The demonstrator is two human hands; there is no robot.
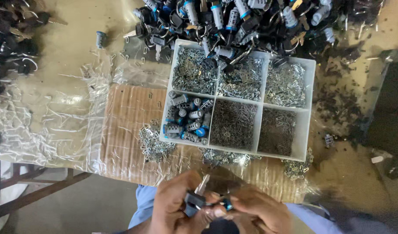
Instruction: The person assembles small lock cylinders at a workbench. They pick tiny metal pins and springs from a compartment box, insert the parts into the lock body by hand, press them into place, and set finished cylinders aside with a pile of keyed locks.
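Both hands meet low in the view: the left hand (175, 208) grips a black-headed key (196, 197) and the right hand (257, 212) pinches a small blue-tipped lock cylinder (226, 203), fingers clamped. Judging by the heap of keyed locks (233, 21) beyond the tray (309, 108), much is assembled, while a compartment of bare cylinders (188, 119) remains.

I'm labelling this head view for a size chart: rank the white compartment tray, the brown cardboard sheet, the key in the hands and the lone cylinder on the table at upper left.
1. Cardboard sheet, though partly covered
2. White compartment tray, close behind
3. Key, nearer the camera, so its rank over the next is unsure
4. Lone cylinder
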